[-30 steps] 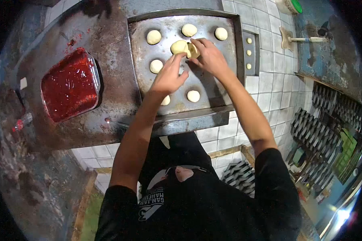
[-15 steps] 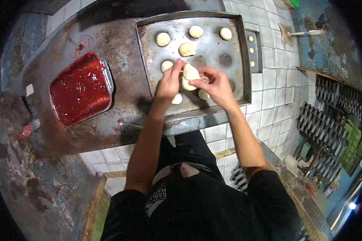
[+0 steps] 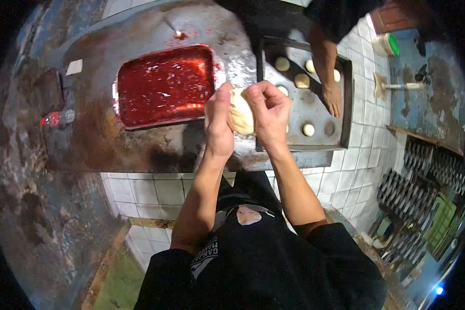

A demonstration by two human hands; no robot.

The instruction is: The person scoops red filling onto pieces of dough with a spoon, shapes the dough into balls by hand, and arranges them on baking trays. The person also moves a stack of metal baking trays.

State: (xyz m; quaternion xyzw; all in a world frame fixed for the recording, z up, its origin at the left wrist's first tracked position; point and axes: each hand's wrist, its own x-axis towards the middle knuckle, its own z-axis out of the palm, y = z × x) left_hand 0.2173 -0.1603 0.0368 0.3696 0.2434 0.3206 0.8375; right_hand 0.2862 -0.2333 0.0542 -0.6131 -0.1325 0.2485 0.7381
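A flattened piece of pale dough (image 3: 242,114) hangs stretched between my two hands. My left hand (image 3: 220,124) pinches its left edge, with the fingers somewhat blurred. At the opposite edge, my right hand (image 3: 272,114) grips it between thumb and bent fingers. Close to my left hand stands a rectangular container (image 3: 115,98) of glossy red filling (image 3: 165,85). Right of my hands is a metal baking tray (image 3: 347,108) with several round dough balls, one of them (image 3: 308,129) near its front. My right forearm and hand cover part of the tray's left side.
A co-worker's hand (image 3: 332,99) reaches down into the baking tray from the far side. Behind the container lies a spoon-like utensil (image 3: 179,35) among red spatters. On the left are a white square piece (image 3: 74,66) and a red-capped bottle (image 3: 58,119). A green-lidded tub (image 3: 390,45) stands far right.
My hands and the dough have moved left, off the baking tray and beside the red filling. The dough is now spread flatter. A co-worker's arm has come in over the tray.
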